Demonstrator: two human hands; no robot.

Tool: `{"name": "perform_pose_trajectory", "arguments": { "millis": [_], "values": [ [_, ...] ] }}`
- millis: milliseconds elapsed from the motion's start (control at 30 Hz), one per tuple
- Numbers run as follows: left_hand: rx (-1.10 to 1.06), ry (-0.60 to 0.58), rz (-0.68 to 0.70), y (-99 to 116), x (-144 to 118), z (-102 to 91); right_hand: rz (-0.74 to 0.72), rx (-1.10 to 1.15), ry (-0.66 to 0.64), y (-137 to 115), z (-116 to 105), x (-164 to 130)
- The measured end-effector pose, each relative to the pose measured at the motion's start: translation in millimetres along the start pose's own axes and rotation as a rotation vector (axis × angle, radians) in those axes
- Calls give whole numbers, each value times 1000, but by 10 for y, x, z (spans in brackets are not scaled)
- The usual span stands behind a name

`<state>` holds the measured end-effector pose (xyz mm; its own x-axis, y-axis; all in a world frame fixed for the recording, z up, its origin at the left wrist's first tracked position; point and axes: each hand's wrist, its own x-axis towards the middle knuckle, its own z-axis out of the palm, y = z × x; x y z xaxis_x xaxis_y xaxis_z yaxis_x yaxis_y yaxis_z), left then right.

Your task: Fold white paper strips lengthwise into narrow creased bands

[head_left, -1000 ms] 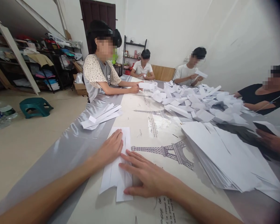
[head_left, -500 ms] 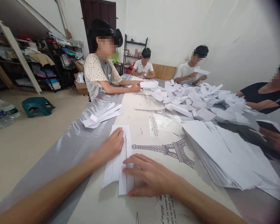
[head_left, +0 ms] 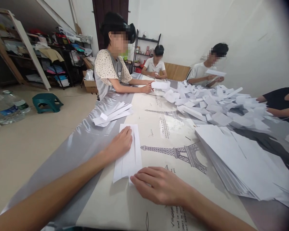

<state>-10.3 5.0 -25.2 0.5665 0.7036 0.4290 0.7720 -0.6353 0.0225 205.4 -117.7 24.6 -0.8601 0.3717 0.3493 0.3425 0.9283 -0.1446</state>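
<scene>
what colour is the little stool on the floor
The stool is dark green, clearest in the head view.

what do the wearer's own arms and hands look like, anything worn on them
Both arms are bare from the lower edge of the picture to the fingertips: no sleeves, gloves, watch, bracelet or rings show. The left hand and right hand have slim fingers with short, plain nails. No markings or bandages can be seen on either forearm.

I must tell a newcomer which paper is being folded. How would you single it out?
On the long table, find the nearest Eiffel Tower print. Left of it lies one folded sheet, pinned by the left hand and right hand; other papers lie in piles.
</scene>
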Motion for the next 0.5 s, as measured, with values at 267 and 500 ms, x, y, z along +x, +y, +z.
{"name": "perform_pose_trajectory", "arguments": {
  "millis": [267, 500],
  "values": [
    [24, -21, 19, 32, 24, -56, 165, 77, 41, 12, 109, 70],
    [6, -22, 12, 40, 26, -75, 335, 372, 134, 115, 217, 90]
  ]
}}
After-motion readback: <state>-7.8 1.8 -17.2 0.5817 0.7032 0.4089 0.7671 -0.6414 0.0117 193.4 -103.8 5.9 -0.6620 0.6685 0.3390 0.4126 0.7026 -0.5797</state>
